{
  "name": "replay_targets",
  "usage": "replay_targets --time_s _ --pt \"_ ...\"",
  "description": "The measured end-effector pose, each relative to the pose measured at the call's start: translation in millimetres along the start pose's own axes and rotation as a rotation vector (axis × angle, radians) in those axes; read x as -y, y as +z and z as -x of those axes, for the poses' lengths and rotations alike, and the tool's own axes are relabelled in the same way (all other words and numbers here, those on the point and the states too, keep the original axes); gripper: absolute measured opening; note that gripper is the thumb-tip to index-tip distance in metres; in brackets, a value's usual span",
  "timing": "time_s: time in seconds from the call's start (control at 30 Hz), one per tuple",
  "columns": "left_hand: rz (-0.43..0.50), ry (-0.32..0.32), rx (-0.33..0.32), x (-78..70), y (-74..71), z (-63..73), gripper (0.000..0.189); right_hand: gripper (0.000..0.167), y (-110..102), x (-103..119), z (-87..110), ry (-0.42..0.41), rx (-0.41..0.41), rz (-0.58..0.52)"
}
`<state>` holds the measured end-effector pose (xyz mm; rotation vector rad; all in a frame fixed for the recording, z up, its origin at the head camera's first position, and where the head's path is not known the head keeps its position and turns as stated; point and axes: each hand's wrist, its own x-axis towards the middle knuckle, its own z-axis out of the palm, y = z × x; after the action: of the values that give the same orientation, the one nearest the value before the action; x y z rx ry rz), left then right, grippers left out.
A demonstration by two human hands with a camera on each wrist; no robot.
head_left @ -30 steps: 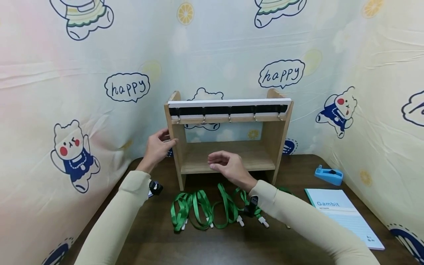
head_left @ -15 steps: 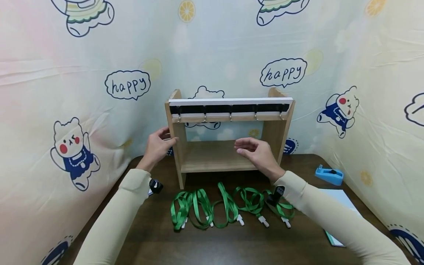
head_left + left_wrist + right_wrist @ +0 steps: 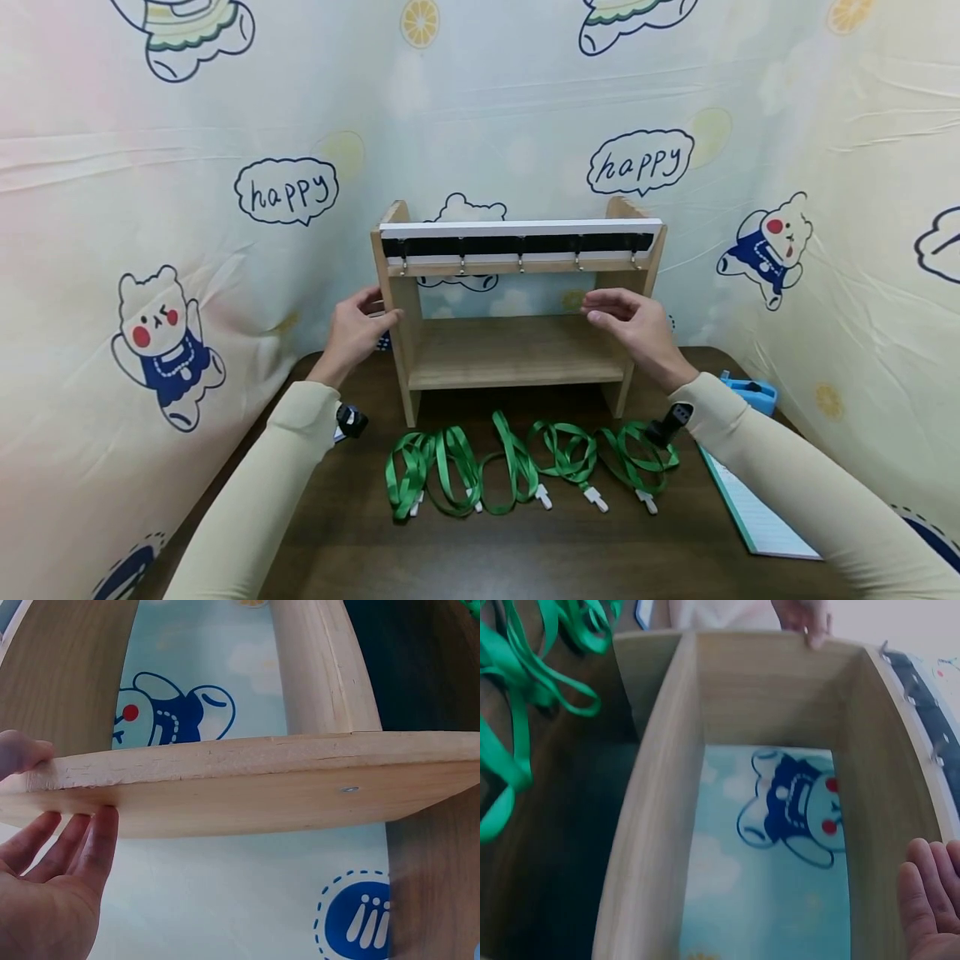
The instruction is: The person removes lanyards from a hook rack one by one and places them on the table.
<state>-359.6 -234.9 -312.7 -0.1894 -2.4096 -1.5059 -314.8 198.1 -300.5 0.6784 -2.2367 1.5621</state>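
Note:
A small wooden shelf (image 3: pixel 517 358) stands on the brown table, with a white-and-black rail (image 3: pixel 491 245) of several metal hooks across its upper front. My left hand (image 3: pixel 356 329) pinches the shelf's left side panel (image 3: pixel 225 814), thumb on the front edge and fingers against the outer face. Near the right side panel, my right hand (image 3: pixel 637 325) hovers below the rail, fingers loosely bent and holding nothing. In the right wrist view its fingers (image 3: pixel 922 900) appear beside the rail. Several green lanyards (image 3: pixel 407 496) with white clips (image 3: pixel 597 500) lie coiled in a row before the shelf.
At the right, a blue tape dispenser (image 3: pixel 761 396) sits behind my forearm, and a notebook (image 3: pixel 765 521) lies partly under it in this view. Patterned cloth (image 3: pixel 480 100) surrounds the table at the back and sides.
My right hand has moved right and slightly up, from the shelf's middle to its right side, uncovering the rightmost lanyards. The left hand has kept its hold on the side panel.

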Motion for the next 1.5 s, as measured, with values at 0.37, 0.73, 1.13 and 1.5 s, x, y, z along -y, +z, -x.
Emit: replay_targets --time_s 0.37,0.73,1.13,1.5 --pt "0.001 0.009 -0.001 1.5 -1.9 0.5 0.064 0.045 -35.5 -7.9 1.9 0.048 -0.082 0.081" --pt "0.001 -0.002 0.001 2.2 -2.9 2.7 0.065 0.048 -62.6 -20.5 7.6 0.091 -0.176 0.181" --pt "0.004 0.015 -0.003 2.4 -4.7 1.5 0.065 0.046 -89.6 -28.0 12.8 0.104 -0.224 0.275" --pt "-0.003 0.023 -0.006 4.2 -8.1 2.6 0.066 0.058 -112.4 -50.8 16.1 0.088 -0.121 0.608"
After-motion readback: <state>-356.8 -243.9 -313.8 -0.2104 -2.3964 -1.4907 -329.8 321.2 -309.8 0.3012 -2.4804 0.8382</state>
